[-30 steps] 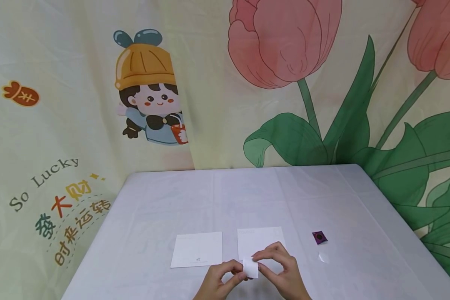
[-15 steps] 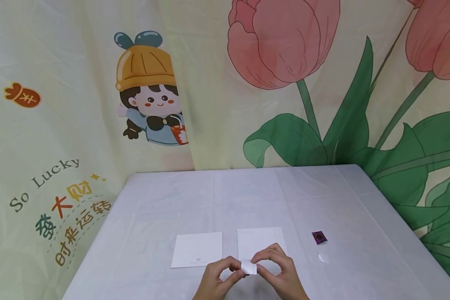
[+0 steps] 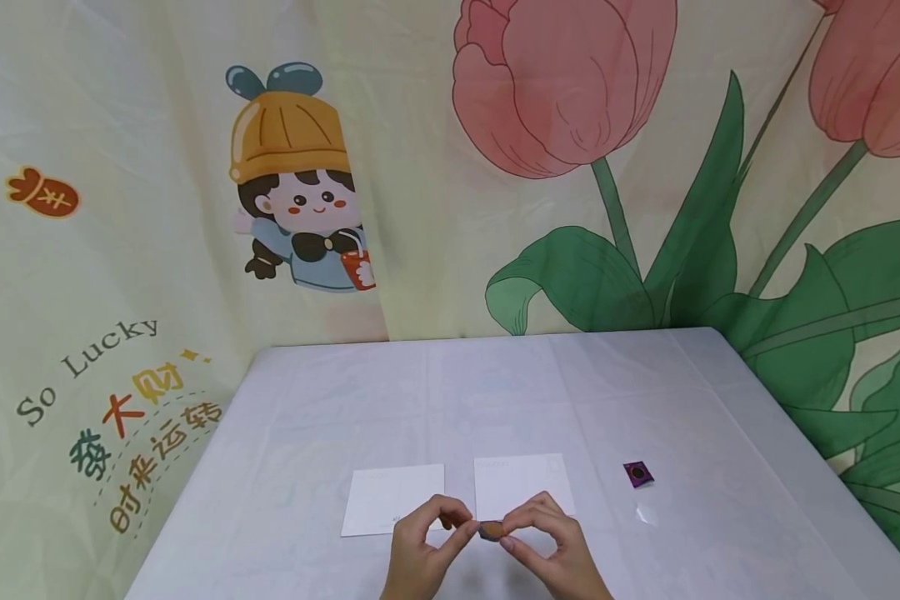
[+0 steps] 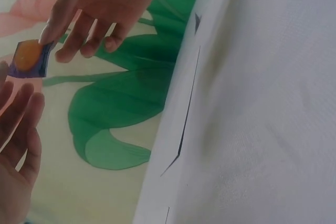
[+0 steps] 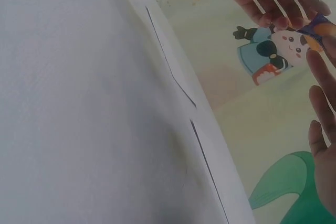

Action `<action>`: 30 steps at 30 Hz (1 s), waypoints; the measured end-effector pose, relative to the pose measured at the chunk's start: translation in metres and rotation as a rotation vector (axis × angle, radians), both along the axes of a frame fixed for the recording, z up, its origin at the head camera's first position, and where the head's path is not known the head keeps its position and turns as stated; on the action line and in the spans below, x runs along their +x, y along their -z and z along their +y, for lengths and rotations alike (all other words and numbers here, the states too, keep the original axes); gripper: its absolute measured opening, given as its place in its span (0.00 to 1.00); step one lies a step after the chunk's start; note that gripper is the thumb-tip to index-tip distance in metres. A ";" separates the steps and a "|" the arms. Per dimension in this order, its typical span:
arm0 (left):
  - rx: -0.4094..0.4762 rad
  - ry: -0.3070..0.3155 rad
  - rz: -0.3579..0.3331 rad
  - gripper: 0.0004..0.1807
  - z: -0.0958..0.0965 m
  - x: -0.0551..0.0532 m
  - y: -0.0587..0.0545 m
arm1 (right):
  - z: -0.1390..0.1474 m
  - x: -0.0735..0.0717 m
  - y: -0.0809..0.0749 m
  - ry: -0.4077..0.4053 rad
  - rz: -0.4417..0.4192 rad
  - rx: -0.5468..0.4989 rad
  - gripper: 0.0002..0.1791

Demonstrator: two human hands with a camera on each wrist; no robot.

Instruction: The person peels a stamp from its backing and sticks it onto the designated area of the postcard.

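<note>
Both hands hold a small square sticker [image 3: 491,531] between them, above the near part of the table. It shows an orange disc on purple. My left hand [image 3: 427,546] pinches its left side between thumb and forefinger. At the opposite side, the thumb and forefinger of my right hand [image 3: 558,546] grip it. In the left wrist view the sticker [image 4: 27,59] is face-on at the left edge. The right wrist view cuts part of the sticker [image 5: 318,27] off at its right edge. Just beyond the hands lie two white cards, the left card [image 3: 393,496] and the right card [image 3: 521,479].
A second purple square [image 3: 638,474] with a dark disc lies right of the cards. Below it is a small shiny, clear-looking piece [image 3: 646,516]. A white cloth covers the table [image 3: 435,400], and a printed curtain [image 3: 420,167] hangs behind.
The sticker has turned from its white back to its orange and purple face. My left fingers have shifted slightly up and left; the right hand has moved a little left.
</note>
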State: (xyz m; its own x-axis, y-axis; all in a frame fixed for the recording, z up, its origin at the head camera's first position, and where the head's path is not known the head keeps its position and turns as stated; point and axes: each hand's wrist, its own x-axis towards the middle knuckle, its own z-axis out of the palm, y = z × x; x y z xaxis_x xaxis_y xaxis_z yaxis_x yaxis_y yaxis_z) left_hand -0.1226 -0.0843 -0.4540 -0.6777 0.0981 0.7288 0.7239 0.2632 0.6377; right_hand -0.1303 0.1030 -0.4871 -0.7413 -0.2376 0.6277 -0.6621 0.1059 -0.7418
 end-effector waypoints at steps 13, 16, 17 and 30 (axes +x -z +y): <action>-0.043 -0.026 0.057 0.11 0.001 -0.002 -0.003 | -0.005 0.007 0.008 -0.090 -0.311 -0.108 0.07; -0.039 -0.007 0.061 0.11 0.001 -0.003 -0.002 | -0.006 0.007 0.010 -0.143 -0.291 -0.163 0.07; -0.038 -0.002 0.062 0.11 0.001 -0.003 -0.002 | -0.007 0.006 0.011 -0.158 -0.286 -0.180 0.08; 0.039 0.053 -0.058 0.10 -0.005 -0.005 0.004 | -0.010 0.002 0.016 -0.217 -0.282 -0.208 0.08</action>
